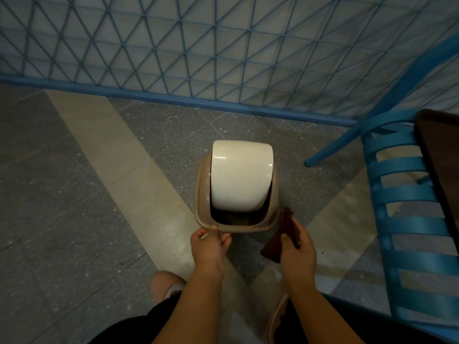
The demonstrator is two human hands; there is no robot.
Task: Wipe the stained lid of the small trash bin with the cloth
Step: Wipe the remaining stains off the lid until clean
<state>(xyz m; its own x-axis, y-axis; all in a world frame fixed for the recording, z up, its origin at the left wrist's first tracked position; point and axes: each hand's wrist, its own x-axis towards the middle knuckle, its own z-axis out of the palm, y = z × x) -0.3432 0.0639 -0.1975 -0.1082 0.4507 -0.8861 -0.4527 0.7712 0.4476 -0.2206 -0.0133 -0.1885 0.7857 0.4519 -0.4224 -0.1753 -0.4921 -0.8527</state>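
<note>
Preparatory step: left hand (210,247) pinches the bin rim (202,194); right hand (296,247) grips the cloth (273,249) clear of the lid (241,175). Next, cloth onto lid.

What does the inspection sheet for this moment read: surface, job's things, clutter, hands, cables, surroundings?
Surface: speckled grey floor with beige bands.
Job's things: small tan trash bin, cream swing lid tilted, dark gap at its near edge; dark brown cloth off the lid.
Clutter: nothing seen.
Hands: left hand grips the bin's near rim; right hand holds the cloth.
Cables: nothing seen.
Surroundings: blue lattice fence, blue slatted chair, dark tabletop.
</note>
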